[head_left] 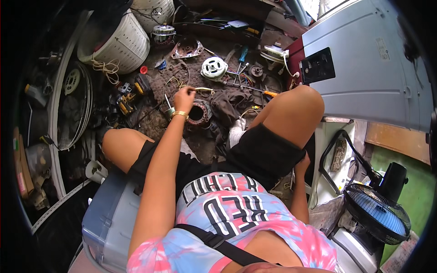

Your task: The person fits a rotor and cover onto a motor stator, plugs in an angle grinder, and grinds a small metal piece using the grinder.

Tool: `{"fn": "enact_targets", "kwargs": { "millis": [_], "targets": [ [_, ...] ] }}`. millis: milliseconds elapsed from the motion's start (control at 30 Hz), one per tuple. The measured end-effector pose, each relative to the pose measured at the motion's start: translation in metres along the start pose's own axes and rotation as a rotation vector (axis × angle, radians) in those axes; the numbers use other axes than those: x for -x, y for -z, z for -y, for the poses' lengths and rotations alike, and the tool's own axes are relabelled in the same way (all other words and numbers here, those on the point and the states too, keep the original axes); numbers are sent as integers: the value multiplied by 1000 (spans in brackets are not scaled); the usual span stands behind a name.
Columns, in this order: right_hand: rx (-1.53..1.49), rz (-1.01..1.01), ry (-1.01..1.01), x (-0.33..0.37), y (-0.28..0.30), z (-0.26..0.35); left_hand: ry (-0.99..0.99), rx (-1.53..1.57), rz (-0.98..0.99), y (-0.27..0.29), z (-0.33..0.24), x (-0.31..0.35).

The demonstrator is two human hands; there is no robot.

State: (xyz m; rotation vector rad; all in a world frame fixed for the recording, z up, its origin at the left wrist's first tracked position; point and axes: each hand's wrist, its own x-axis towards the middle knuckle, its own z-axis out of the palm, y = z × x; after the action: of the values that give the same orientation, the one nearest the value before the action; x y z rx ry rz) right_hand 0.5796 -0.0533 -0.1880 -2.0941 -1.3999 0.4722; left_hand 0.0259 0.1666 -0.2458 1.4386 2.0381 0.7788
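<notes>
My left hand (183, 101) reaches forward with its fingers closed in a pinch. A pale yellowish wire or sleeve (205, 89) runs right from the fingertips; whether they grip it is too small to tell. Just below the hand, a round motor stator (199, 112) with an open dark bore stands on the floor between my legs. Thin loose wires (173, 83) curl beyond the hand. A pale, slim shaft (168, 101) sticks up left of my wrist. My right hand (303, 163) is down beside my right thigh, its fingers mostly hidden.
A white round motor cover (214, 68), a rusty bracket (187, 48), a blue-handled screwdriver (243, 54) and an orange-handled one (269, 93) lie ahead. Yellow-black power tools (125, 103) are at left. A perforated white tub (119, 43), grey appliance panel (371, 59) and black fan (378, 211) stand around me.
</notes>
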Motion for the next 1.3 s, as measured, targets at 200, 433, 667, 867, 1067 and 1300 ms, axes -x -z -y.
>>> {"fn": "enact_targets", "kwargs": {
  "millis": [200, 433, 667, 867, 1067, 1300],
  "targets": [
    [-55, -111, 13, -22, 68, 81, -217, -474, 236, -81, -7, -30],
    [-415, -345, 220, -77, 92, 252, -470, -579, 377, -116, 2, -53],
    [-294, 14, 742, -125, 19, 386, -803, -730, 440, -117, 3, -63],
    [-341, 122, 777, -134, -4, 445, -598, -577, 459, -116, 8, -66],
    [-854, 284, 223, -136, -41, 418, 61, 306, 314, -61, 10, -89],
    [-714, 467, 161, -113, -143, 372, 403, 1303, 642, 42, -144, -17]
  ]
}}
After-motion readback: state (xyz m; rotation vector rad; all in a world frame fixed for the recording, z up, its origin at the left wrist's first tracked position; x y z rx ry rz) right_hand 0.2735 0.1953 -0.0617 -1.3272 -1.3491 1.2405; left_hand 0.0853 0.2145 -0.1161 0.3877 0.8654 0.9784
